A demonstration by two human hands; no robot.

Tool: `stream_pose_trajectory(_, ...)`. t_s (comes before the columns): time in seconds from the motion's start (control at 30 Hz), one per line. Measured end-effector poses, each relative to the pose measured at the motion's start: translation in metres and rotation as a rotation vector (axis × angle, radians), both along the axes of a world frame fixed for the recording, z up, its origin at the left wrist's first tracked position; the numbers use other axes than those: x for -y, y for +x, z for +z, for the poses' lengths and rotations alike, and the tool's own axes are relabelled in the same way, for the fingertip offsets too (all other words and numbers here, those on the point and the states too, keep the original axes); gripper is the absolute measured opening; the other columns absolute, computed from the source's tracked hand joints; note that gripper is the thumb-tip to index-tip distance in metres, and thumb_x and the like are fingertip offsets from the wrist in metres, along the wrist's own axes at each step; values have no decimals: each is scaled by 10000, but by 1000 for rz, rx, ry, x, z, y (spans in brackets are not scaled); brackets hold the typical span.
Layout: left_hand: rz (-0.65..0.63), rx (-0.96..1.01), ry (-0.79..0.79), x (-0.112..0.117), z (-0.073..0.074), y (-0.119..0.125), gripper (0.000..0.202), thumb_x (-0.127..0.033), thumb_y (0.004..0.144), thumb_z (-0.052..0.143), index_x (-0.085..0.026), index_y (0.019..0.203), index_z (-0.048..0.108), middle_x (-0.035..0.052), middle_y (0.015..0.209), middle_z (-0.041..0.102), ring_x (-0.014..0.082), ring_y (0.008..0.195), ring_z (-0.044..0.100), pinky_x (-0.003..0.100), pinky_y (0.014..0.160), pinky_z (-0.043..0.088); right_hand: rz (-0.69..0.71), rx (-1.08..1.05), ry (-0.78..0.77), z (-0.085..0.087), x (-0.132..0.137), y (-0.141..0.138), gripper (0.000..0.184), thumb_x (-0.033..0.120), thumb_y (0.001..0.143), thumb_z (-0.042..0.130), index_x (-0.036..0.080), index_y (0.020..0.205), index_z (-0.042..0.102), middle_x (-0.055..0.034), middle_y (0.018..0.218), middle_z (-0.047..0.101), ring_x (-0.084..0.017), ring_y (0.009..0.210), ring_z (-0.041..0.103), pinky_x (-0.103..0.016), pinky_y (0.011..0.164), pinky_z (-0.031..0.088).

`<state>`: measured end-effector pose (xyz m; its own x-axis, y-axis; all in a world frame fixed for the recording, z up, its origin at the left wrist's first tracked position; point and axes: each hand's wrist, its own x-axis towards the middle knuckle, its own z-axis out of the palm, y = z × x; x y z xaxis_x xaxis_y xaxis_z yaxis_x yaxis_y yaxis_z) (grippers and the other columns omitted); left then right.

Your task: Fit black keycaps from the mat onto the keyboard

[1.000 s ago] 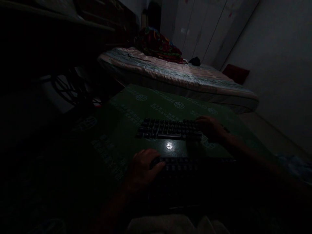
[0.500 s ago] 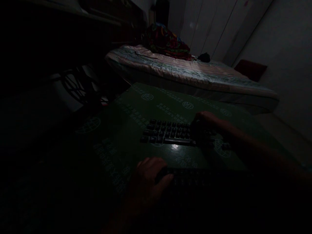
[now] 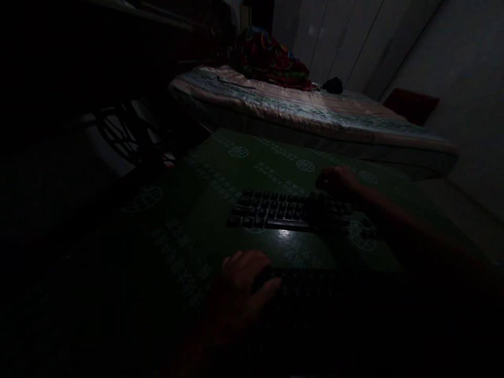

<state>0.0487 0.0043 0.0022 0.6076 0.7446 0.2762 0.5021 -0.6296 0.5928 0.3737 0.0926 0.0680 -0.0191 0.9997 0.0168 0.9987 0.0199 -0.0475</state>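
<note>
Dark room, green table (image 3: 220, 157) with a bed (image 3: 299, 113) behind it | I see the left hand (image 3: 236, 289) closed around the left end of the near keyboard (image 3: 315, 286), thumb on top, at the table's front edge | right hand (image 3: 334, 181) is at the back edge of the far keyboard (image 3: 271, 210), mid-table; its grip I cannot tell

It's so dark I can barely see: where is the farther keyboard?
In the head view the far keyboard lies mid-frame on the green table cover, beyond the near keyboard, the right hand at its right end.
</note>
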Motion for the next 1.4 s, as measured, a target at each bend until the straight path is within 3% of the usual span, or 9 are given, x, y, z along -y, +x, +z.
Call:
stream_pose_trajectory(0.2, 16, 108, 102, -4, -4, 0, 197, -347, 837, 573, -194, 941, 640, 60, 952, 685, 221, 880, 619, 371, 765, 481, 307, -279, 426, 13, 114, -39, 145, 213, 835, 567, 177, 839, 707, -67, 905, 729, -171, 786, 692, -260, 706, 551)
stream_pose_trajectory(0.33, 110, 263, 172, 7, 24, 0, 206, -342, 842, 556, -184, 920, 664, 67, 964, 687, 229, 926, 607, 384, 855, 452, 304, -254, 740, 2, 195, -84, 172, 234, 895, 517, 223, 897, 688, -74, 920, 728, -175, 838, 696, -281, 698, 587)
stream_pose_trajectory(0.5, -197, 274, -687, 50, 75, 4, 211, -351, 831, 577, -195, 893, 706, 17, 875, 703, 171, 807, 646, 254, 711, 493, 343, -236, 864, 2, 251, -141, 216, 155, 892, 487, 205, 1006, 663, -70, 951, 726, -197, 971, 677, -342, 789, 596)
stream_pose_trajectory(0.6, -375, 281, -1040, 69, 89, 6, 227, -324, 783, 645, -186, 949, 714, 22, 928, 717, 170, 856, 650, 239, 747, 491, 360, -205, 904, 13, 271, -162, 204, 139, 907, 467, 166, 971, 659, -86, 915, 726, -194, 959, 681, -319, 800, 593)
stream_pose_trajectory(0.73, -380, 297, -1222, 78, 93, 4, 249, -313, 694, 728, -140, 873, 727, 24, 784, 700, 138, 710, 626, 240, 686, 481, 324, -234, 943, 20, 289, -175, 183, 150, 905, 490, 133, 994, 649, -117, 905, 723, -195, 914, 692, -285, 798, 589)
stream_pose_trajectory(0.87, -400, 326, -1380, 86, 89, -3, 249, -294, 599, 785, -143, 787, 724, 7, 728, 679, 123, 661, 605, 234, 641, 468, 183, -658, 737, 13, 300, -182, 226, 203, 918, 486, 219, 1092, 628, -59, 892, 723, -160, 806, 705, -210, 661, 598)
stream_pose_trajectory(0.97, -479, 287, -1459, 95, 84, -7, 219, -240, 549, 783, -142, 736, 725, -5, 698, 671, 103, 622, 584, 211, 605, 447, 120, -916, 507, 3, 306, -182, 270, 161, 915, 481, 276, 1110, 630, -12, 826, 721, -121, 672, 697, -143, 544, 567)
stream_pose_trajectory(1.2, -528, 158, -1460, 105, 80, 3, 261, -273, 505, 801, -136, 710, 716, -4, 681, 664, 103, 603, 578, 207, 584, 439, -66, -1218, 300, -17, 329, -167, 317, 275, 850, 629, 318, 1164, 639, -67, 1095, 707, -204, 886, 712, -234, 682, 603)
stream_pose_trajectory(1.4, -587, 262, -1543, 107, 68, 21, 337, -326, 536, 810, -126, 789, 713, 7, 695, 654, 102, 583, 569, 211, 567, 431, -82, -1020, 340, -5, 331, -153, 243, 322, 848, 633, 308, 1082, 698, -92, 1180, 671, -251, 1025, 667, -289, 719, 615)
